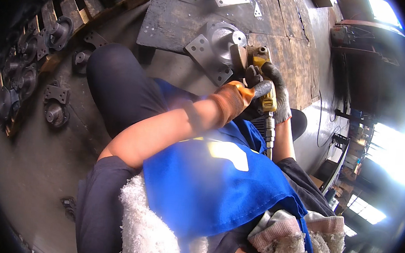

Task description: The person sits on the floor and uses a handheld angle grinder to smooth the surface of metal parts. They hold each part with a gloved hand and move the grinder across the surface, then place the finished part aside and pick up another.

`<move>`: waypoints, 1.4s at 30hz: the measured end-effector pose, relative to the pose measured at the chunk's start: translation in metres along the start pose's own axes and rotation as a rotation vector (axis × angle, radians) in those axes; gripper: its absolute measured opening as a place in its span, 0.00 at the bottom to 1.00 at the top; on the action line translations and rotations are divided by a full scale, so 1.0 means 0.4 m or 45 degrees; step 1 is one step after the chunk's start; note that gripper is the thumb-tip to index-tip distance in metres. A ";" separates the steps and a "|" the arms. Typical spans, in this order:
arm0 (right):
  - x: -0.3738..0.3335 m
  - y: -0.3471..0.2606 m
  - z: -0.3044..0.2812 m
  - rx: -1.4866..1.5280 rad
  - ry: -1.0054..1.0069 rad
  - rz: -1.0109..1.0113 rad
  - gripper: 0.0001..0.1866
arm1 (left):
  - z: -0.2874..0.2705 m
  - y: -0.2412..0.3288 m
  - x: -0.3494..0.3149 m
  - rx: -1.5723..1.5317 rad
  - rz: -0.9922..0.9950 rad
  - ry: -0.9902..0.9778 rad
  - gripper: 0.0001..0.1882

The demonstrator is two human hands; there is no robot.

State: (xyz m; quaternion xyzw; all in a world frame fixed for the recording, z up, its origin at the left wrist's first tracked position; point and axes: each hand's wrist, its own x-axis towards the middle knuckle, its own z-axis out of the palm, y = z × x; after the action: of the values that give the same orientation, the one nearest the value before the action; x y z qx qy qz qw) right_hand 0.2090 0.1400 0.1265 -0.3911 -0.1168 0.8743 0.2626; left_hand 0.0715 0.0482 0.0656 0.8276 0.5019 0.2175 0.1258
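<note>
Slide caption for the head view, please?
Gloved left hand and right hand on a yellow tool near a perforated plate.

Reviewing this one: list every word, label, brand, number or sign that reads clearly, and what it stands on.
None reads clearly.
Blue cloth apron: a pale yellow mark, too washed out to read.
Yellow hand tool with a metal end fitting: any marking is too small to read.
Grey flat steel plate with round holes: no lettering visible.
</note>
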 end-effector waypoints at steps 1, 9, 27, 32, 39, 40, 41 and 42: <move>0.005 0.001 -0.004 -0.026 0.011 -0.019 0.27 | -0.012 -0.002 -0.002 -0.034 -0.011 -0.012 0.35; 0.014 0.042 0.038 -0.090 0.218 -0.141 0.12 | 0.040 -0.009 -0.001 -0.344 -0.114 0.142 0.27; 0.051 0.013 -0.048 -0.055 0.146 -0.088 0.25 | 0.125 -0.015 -0.002 -0.254 -0.215 0.174 0.24; 0.039 0.007 -0.013 -0.082 0.129 -0.040 0.25 | 0.101 -0.007 -0.003 -0.244 -0.180 0.265 0.21; 0.054 -0.013 -0.047 -0.171 0.174 -0.092 0.25 | -0.003 0.007 0.008 -0.106 -0.185 -0.037 0.32; 0.055 -0.014 -0.044 -0.158 0.162 -0.092 0.25 | 0.004 0.006 0.006 -0.112 -0.188 0.043 0.32; 0.054 -0.012 -0.038 -0.201 0.181 -0.102 0.24 | 0.015 0.005 0.005 -0.118 -0.191 0.123 0.32; 0.050 -0.007 -0.027 -0.243 0.202 -0.111 0.24 | 0.044 -0.005 0.007 -0.221 -0.200 0.120 0.25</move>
State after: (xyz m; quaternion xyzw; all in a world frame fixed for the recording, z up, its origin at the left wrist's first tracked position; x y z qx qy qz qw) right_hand 0.2069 0.1533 0.1079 -0.4768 -0.1951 0.8133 0.2706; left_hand 0.0797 0.0519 0.0502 0.7606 0.5499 0.2884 0.1898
